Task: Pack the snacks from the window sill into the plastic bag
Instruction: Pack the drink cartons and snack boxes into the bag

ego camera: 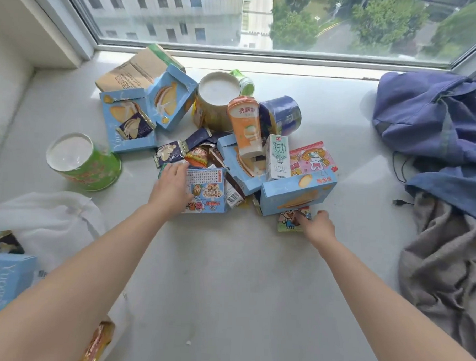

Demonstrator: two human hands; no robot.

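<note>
Boxes [114, 136] marked "Yuoke" and a "纯牛奶" milk carton [279, 157] sit on the window sill [228, 261]. Left hand [171, 188] lies spread on a printed box [207, 192]; right hand [319, 227] pinches a cartoon packet [287, 223].

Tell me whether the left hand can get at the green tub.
Probably yes: the green tub sits apart from the pile, only bare sill between it and the left hand, nothing on top of it.

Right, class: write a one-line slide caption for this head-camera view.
Packing snacks: left hand rests on a blue packet, right hand pinches a small cartoon sachet; white plastic bag lies left.
</note>
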